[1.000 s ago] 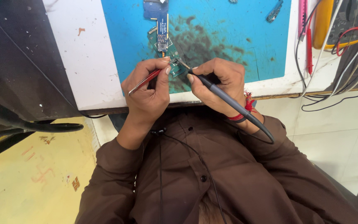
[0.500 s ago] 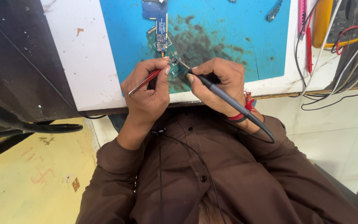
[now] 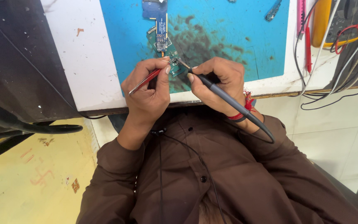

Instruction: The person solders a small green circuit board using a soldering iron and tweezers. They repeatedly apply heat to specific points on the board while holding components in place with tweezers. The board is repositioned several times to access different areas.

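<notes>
Holding two probe pens, we are touching their tips to a small green circuit board (image 3: 171, 58) that lies on the blue mat (image 3: 237, 37), close to the near edge of the white table (image 3: 79, 62). Our left hand (image 3: 148, 93) has its fingers closed around a red probe (image 3: 145, 81), and the thumb presses down by the board. Our right hand (image 3: 216, 79) has its fingers closed around a black probe (image 3: 228, 101), held like a pencil, and its thin metal tip rests on the board right next to the red one. A narrow blue strip board (image 3: 159, 20) joins the green board and runs up toward the far edge of the mat. Near the far right corner of the table we see a yellow meter (image 3: 332, 20) with red and black wires (image 3: 311, 83) hanging over the edge. We think the checking is in the middle: both tips are already on the board, so the reaching part is done. We cannot tell how many spots are left to touch, and the meter's screen is out of view.
</notes>
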